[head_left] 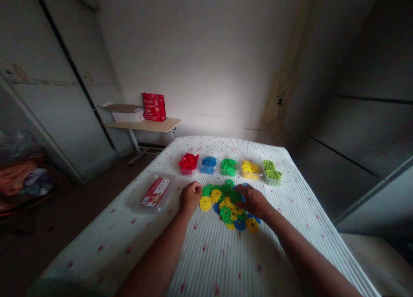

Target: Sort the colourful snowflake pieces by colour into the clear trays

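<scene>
Flat, notched plastic discs in yellow, green and blue lie in a loose pile [226,213] on the table. At the pile's left edge is my left hand [191,196], its fingers curled closed beside a yellow disc [205,203]. Whatever that hand may hold is hidden. My right hand [256,201] reaches over the pile's right side, fingers bent down onto green and blue discs. A green disc [236,197] shows at its fingertips, but I cannot make out what is between them.
Behind the pile stand clear tubs of red pieces [189,161], blue discs [208,163], green discs [228,166], yellow discs [250,168] and light green pieces [272,171]. A clear labelled lid [155,192] lies left on the striped cloth [206,262]. A side table [161,125] holds a red bag [154,107].
</scene>
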`<state>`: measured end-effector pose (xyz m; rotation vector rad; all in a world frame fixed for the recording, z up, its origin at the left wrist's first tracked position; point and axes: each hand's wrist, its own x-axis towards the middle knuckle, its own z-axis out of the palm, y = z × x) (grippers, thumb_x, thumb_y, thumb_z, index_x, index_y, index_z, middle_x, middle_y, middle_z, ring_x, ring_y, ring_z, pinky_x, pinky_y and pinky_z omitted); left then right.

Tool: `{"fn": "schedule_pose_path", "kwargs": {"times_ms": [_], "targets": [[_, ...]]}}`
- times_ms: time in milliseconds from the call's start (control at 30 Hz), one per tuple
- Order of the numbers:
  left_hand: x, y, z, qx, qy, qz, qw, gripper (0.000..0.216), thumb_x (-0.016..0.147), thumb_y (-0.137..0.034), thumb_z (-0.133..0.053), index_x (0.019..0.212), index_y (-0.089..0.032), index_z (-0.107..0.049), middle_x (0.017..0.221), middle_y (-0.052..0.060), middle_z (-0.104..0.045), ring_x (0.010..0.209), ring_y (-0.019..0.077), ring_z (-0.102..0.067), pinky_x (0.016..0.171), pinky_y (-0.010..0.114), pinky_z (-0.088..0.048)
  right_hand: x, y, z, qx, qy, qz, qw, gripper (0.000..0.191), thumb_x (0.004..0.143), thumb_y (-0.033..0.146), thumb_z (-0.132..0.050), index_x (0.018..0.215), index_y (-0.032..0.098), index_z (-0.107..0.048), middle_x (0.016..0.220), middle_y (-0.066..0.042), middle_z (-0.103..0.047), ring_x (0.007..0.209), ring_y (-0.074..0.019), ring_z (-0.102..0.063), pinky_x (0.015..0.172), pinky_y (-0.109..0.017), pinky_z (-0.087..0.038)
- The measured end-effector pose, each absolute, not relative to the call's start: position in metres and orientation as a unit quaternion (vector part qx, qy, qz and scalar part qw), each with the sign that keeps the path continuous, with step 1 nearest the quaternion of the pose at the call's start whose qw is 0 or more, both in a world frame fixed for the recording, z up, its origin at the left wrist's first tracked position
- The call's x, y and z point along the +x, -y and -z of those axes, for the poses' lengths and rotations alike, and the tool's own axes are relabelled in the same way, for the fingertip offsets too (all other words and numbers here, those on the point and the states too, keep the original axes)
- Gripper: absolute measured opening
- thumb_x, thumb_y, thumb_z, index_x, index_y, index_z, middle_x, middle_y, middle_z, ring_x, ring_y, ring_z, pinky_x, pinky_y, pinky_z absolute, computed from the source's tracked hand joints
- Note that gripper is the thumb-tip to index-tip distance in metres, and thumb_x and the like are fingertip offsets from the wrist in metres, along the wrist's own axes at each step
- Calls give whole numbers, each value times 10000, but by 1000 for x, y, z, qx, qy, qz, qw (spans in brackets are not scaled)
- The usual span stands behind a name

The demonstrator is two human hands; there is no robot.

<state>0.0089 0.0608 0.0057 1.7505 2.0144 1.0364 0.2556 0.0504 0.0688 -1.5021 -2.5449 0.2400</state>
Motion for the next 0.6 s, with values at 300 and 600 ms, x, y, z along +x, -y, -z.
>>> {"fn": "schedule_pose_path", "kwargs": {"times_ms": [300, 600], "targets": [[10, -61, -7, 603, -698, -360, 143, 155, 761, -193, -481, 750, -181, -636, 742, 9, -666, 681, 114, -565, 625, 196, -360, 247, -56, -61, -480, 874, -34, 67, 391, 702, 237, -577, 1085, 157, -564, 1021, -91, -645, 956, -209, -562, 800, -282, -388], [9, -60, -7, 599, -698, -366, 142, 163, 762, -210, -476, 771, -184, -636, 763, 18, -675, 695, 119, -578, 617, 198, -354, 245, -59, -69, -472, 879, 26, 68, 324, 743, 316, -548, 1029, 166, -573, 968, -93, -656, 909, -216, -579, 791, -304, -362]]}}
